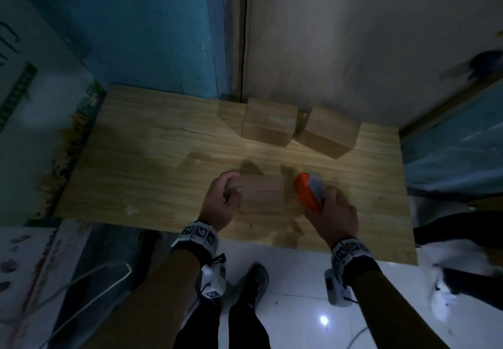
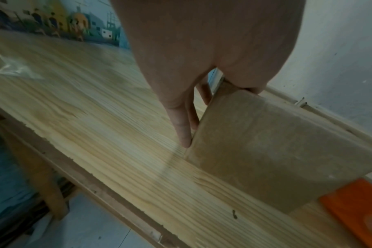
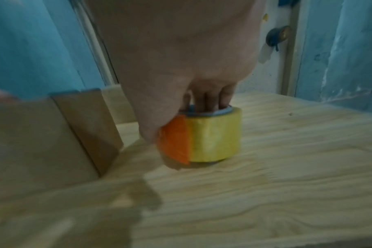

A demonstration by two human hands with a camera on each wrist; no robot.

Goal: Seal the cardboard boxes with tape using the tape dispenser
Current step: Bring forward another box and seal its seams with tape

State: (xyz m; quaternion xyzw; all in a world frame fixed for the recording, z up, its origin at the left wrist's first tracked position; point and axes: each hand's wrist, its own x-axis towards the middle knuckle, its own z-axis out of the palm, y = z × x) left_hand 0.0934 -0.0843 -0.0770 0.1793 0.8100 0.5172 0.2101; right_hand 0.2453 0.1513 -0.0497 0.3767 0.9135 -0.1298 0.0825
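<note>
A small cardboard box lies near the front of the wooden table. My left hand grips its left end, with the thumb on the top edge and the fingers down the side. Just right of the box, my right hand holds the orange tape dispenser. Its yellowish tape roll stands on the tabletop, with my fingers inside the core and my thumb on the orange shell.
Two more cardboard boxes sit at the back of the table by the wall. A clear scrap of tape lies at the front left. Another person's leg stands off the table's right end.
</note>
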